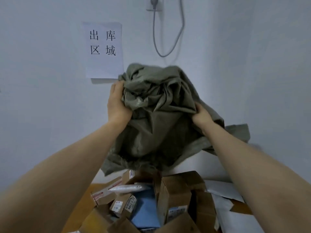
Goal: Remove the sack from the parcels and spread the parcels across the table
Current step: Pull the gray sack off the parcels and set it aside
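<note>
Sack (159,128) of grey-green woven cloth hangs in the air in front of the person, bunched into deep folds at its top and falling slack below, with one flap trailing out to the right. Its ragged lower edge is blurred and hangs just over the heap of parcels (151,199); I cannot tell whether it touches them, or whether anything is left inside it. The left hand (117,103) grasps a thick wad of the cloth high on the sack's left side, fingers buried in the folds. The right hand (202,117) grips a fold lower on the right side, its fingers curled into the fabric. Both forearms are bare and reach up and forward. Under the sack the parcels lie piled together on a wooden table (84,212), leaning on one another. Among them are brown cardboard boxes (176,190), all closed so their contents do not show, a long box with red and white tape (104,194) at the left, and a small box with a printed label (124,203). A white padded envelope (129,188) rests on top, a flat blue packet (144,209) sits between the boxes, and white mailers (227,190) spread to the right. On the pale wall (50,81) behind hang a paper sign (103,49) with four black characters and a looped grey cable (168,31).
</note>
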`<state>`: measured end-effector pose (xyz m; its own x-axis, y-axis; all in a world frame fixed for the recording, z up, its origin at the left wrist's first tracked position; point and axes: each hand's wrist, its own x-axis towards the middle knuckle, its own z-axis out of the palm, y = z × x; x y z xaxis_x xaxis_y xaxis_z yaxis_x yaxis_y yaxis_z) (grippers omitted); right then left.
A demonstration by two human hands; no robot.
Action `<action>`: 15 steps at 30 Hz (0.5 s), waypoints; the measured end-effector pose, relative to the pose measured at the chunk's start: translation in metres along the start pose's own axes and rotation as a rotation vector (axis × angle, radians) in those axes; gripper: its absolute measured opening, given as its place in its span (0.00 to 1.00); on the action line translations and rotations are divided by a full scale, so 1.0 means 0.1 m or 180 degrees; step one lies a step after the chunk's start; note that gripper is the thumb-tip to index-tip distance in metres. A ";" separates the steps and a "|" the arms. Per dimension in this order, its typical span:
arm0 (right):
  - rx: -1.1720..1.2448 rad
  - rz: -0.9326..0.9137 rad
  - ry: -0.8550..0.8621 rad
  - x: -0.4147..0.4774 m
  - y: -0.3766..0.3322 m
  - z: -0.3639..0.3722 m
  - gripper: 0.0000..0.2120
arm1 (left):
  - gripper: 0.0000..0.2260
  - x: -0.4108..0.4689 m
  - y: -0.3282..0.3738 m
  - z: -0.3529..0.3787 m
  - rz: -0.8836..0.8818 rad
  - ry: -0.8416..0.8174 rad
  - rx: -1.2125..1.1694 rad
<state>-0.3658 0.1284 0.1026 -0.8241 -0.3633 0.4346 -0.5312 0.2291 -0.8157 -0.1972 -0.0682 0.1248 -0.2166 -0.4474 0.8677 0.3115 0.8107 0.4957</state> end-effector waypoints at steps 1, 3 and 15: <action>-0.0130 0.0130 -0.0041 -0.01 0.11 0.00 0.29 | 0.09 -0.08 -0.10 -0.01 -0.0219 0.0039 -0.0037; -0.0278 0.0473 -0.0173 -0.05 0.26 -0.01 0.39 | 0.08 -0.17 -0.21 -0.03 -0.0714 0.0192 -0.0108; -0.0639 0.0211 -0.0715 -0.12 -0.06 -0.20 0.25 | 0.12 -0.32 -0.41 -0.08 -0.1549 0.0494 -0.0688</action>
<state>-0.3566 0.1497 0.1105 -0.8059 -0.5272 0.2693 -0.5244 0.4246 -0.7381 -0.1954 -0.0904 0.0775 -0.2493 -0.8146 0.5236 0.3959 0.4077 0.8228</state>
